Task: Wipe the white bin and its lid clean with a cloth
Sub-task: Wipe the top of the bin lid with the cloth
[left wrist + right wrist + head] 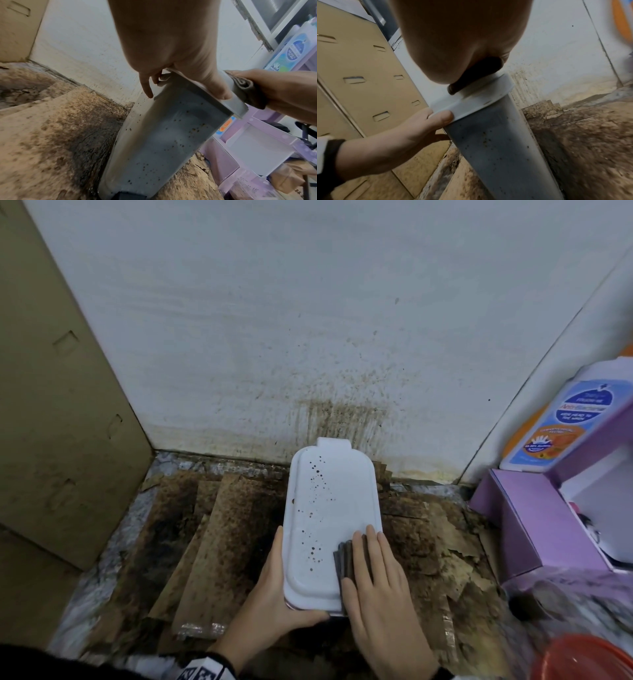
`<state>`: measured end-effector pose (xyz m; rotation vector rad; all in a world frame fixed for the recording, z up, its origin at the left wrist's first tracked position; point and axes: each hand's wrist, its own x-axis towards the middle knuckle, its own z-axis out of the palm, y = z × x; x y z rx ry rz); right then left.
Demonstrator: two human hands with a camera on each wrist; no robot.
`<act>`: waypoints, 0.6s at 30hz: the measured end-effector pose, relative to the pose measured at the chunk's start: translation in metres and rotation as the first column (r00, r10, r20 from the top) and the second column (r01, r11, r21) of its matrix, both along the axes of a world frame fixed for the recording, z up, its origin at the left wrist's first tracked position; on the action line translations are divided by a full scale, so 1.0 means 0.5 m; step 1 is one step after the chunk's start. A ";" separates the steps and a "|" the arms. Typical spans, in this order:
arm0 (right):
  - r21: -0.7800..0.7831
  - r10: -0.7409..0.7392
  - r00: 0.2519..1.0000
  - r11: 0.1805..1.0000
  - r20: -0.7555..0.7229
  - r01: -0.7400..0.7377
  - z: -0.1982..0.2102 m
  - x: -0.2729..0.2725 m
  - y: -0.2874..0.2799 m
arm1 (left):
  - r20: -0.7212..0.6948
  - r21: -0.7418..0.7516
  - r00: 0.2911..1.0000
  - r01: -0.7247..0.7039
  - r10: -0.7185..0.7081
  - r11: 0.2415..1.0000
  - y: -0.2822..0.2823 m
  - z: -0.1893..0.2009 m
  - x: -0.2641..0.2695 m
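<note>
Lid (329, 508) plastic is judged light, stiff and slippery; it is gripped at its near corner by the left hand (274, 594), while the cloth (344, 559) is pressed flat under the right hand (376, 580).

1. The person's left hand (274, 594) grips the near-left corner of the spattered white plastic lid (329, 508), fingers reaching forward along its left edge and the thumb hooked across the near edge.
2. From the right wrist view, the left thumb (443, 117) presses against the lid's rim while the fingers wrap underneath.
3. The right hand (380, 587) lies flat, fingers straight and together, pressing a folded dark grey cloth (344, 559) onto the lid's near-right corner.
4. Both forearms reach forward from the bottom of the head view, the left wrist ringed by a black-and-white band (205, 671).
</note>
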<state>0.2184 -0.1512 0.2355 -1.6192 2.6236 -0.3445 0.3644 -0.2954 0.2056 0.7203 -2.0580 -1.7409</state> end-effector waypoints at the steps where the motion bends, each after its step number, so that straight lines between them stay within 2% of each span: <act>1: 0.015 0.003 1.000 1.000 0.008 -0.003 0.004 -0.005 -0.007 | 0.011 -0.001 1.000 -0.001 0.001 1.000 -0.001 -0.004 0.002; 5: 0.046 0.085 0.996 0.995 0.024 -0.086 0.039 -0.064 -0.062 | -0.038 -0.012 0.999 0.025 -0.026 1.000 -0.002 0.012 -0.002; 8: 0.121 0.063 0.991 0.990 0.119 -0.077 0.065 -0.145 -0.148 | -0.060 -0.045 0.998 0.020 -0.023 0.999 -0.007 0.019 -0.010; 10: 0.165 0.039 0.987 0.984 0.153 -0.065 0.051 -0.213 -0.221 | -0.064 -0.060 0.998 0.022 -0.026 0.998 -0.007 0.028 -0.012; 13: 0.228 0.024 0.992 0.972 0.121 -0.051 0.010 -0.290 -0.308 | -0.073 -0.007 0.997 0.039 -0.039 0.999 -0.006 0.043 -0.015; 16: 0.245 -0.021 0.991 0.969 0.130 -0.012 -0.001 -0.303 -0.326 | -0.018 -0.028 0.999 0.039 -0.039 0.999 -0.008 0.036 -0.004; 18: 0.188 -0.005 0.990 0.982 0.139 -0.021 0.016 -0.278 -0.297 | 0.066 -0.061 0.998 0.020 -0.016 0.998 -0.009 0.023 0.003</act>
